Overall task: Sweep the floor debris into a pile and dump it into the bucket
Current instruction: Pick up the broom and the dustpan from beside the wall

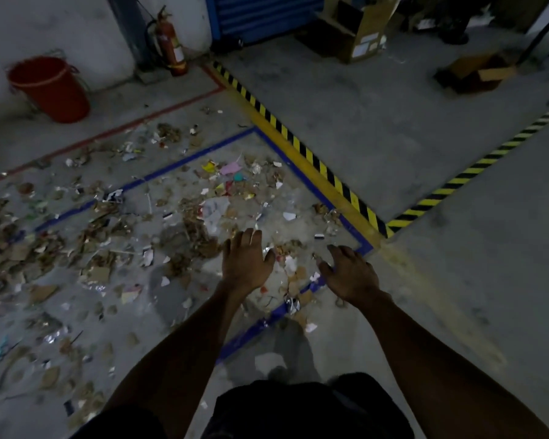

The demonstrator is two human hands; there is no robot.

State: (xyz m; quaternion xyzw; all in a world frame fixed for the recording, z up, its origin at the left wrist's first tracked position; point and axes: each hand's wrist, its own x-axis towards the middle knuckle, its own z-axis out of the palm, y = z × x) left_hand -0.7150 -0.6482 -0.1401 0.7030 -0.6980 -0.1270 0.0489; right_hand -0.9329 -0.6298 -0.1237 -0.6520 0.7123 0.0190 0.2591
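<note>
Scattered debris of cardboard scraps, paper bits, foil and coloured wrappers covers the grey concrete floor across the left and middle. A red bucket stands upright at the far left against the wall, well away from my hands. My left hand is stretched out palm down over the litter, fingers apart, holding nothing. My right hand hovers beside it to the right, fingers loosely spread, also holding nothing. No broom or dustpan is in view.
A red fire extinguisher stands by the wall next to a blue shutter. Blue tape, red tape and yellow-black hazard tape mark the floor. Cardboard boxes sit at the back right.
</note>
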